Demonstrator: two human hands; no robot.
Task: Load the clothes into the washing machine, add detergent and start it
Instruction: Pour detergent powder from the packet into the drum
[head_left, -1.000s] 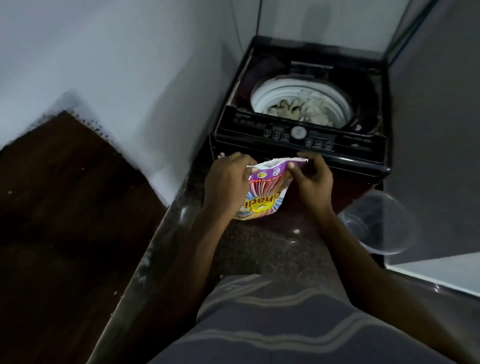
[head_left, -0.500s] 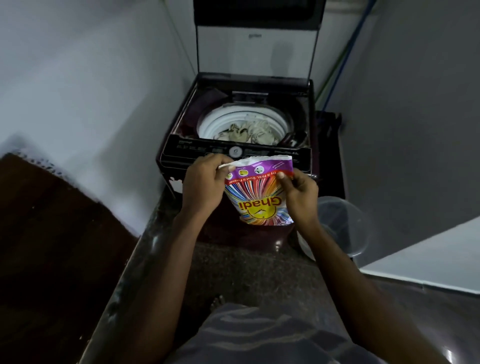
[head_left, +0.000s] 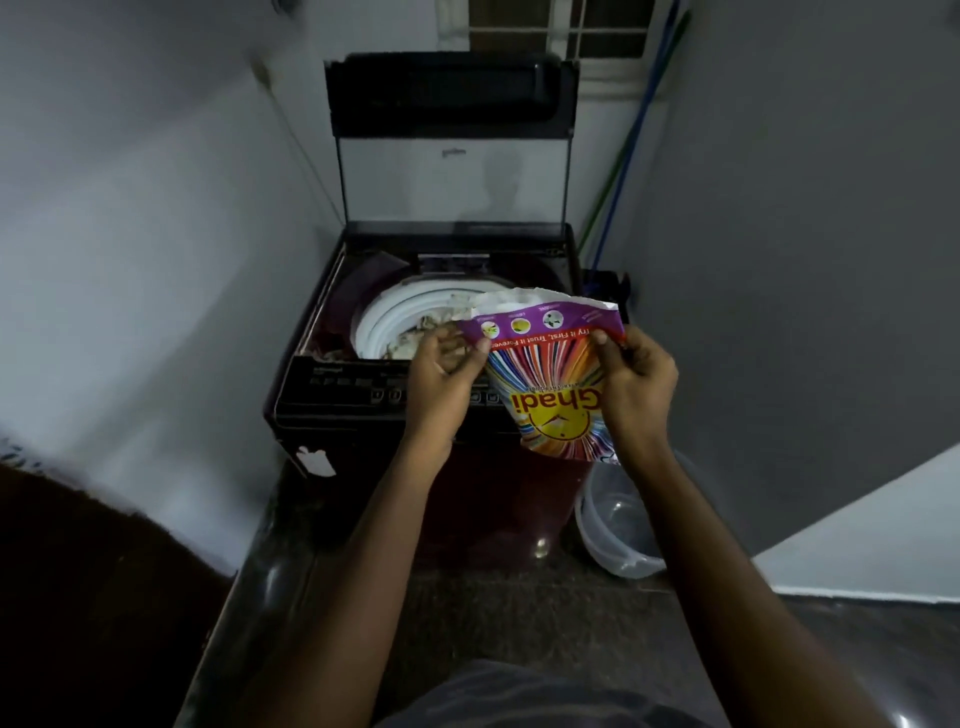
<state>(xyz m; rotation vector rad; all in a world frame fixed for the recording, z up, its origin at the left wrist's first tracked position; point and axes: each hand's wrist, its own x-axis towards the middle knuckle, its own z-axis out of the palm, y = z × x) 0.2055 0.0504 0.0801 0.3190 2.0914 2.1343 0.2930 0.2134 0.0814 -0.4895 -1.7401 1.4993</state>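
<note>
Left hand (head_left: 441, 382) and right hand (head_left: 636, 382) pinch the detergent packet (head_left: 548, 364) at its top edge.

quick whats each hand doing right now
Left hand: closed, pinching the left edge of the detergent packet near its top.
Right hand: closed, pinching the packet's right edge near its top.

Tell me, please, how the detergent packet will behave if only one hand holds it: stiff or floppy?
Probably floppy: the detergent packet looks like thin film, its open top crumpled between the left hand and right hand. Its lower part hangs, so it may sag. The glossy surface could slip.
</note>
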